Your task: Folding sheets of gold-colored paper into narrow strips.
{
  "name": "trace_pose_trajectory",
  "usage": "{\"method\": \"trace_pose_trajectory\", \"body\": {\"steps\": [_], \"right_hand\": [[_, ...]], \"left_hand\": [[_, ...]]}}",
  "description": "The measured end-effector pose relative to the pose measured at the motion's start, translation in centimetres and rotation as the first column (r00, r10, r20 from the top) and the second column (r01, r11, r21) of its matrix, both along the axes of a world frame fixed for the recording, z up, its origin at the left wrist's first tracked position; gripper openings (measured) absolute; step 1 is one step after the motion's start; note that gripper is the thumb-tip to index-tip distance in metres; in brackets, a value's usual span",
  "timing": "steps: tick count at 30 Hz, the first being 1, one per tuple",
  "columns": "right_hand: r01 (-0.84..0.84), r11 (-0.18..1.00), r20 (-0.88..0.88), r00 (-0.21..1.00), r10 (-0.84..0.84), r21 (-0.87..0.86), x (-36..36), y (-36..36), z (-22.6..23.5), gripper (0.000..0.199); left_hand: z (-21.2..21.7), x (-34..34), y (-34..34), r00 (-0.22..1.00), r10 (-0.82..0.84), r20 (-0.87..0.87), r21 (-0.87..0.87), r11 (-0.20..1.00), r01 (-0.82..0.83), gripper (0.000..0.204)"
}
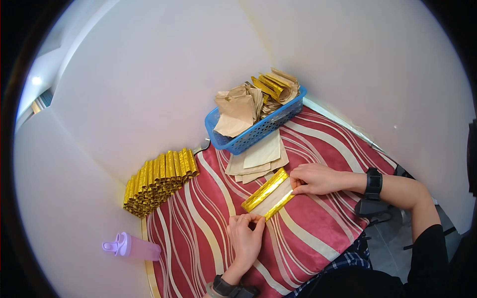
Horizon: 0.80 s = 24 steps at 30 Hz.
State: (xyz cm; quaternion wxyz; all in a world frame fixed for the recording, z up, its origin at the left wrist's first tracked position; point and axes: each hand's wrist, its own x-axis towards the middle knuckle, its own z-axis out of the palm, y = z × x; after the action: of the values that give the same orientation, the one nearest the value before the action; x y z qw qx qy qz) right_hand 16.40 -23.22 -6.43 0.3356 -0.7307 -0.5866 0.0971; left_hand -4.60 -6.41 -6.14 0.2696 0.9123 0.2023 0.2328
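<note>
A gold-edged paper strip (268, 194) is lying diagonally on the red striped cloth (318, 233) that is covering the bench, just below the blue basket (258, 128) and the small pile of loose brown sheets (258, 158) that is sitting against the basket's near side. The strip's two long edges are folded over and showing shiny gold foil, with pale paper between them. The left hand (246, 238) is working at the strip's lower end, its grip narrow, with fingertips pinching and pressing the corner of the paper against the cloth. The right hand (318, 179) is reaching in at the strip's upper end, farther toward the basket, its fingers laid flat and close together and holding that end of the strip down. A dark watch (373, 184) is sitting on the right wrist, and another dark band (226, 287) is showing on the left wrist. The basket is holding crumpled brown papers and a few gold-folded pieces at its far end. To the left of the basket, off the cloth, a stack of finished gold rolls (159, 181) is standing packed side by side in rows. Farther down and left of the basket, a lilac bottle (131, 247) is lying on its side beside the cloth's edge.
</note>
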Motion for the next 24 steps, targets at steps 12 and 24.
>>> {"method": "trace_pose_trajectory", "body": {"steps": [12, 24], "right_hand": [[0.042, 0.996, -0.060, 0.997, -0.047, -0.076, -0.3, -0.2, 0.7, 0.022], [-0.079, 0.996, -0.123, 0.989, 0.083, 0.036, 0.2, -0.6, 0.6, 0.012]], "left_hand": [[0.2, 0.2, -0.2, 0.999, 0.021, -0.026, 0.022, 1.000, -0.021, 0.017], [-0.7, -0.3, 1.2, 0.999, 0.033, -0.025, -0.126, 0.991, -0.036, 0.019]]}}
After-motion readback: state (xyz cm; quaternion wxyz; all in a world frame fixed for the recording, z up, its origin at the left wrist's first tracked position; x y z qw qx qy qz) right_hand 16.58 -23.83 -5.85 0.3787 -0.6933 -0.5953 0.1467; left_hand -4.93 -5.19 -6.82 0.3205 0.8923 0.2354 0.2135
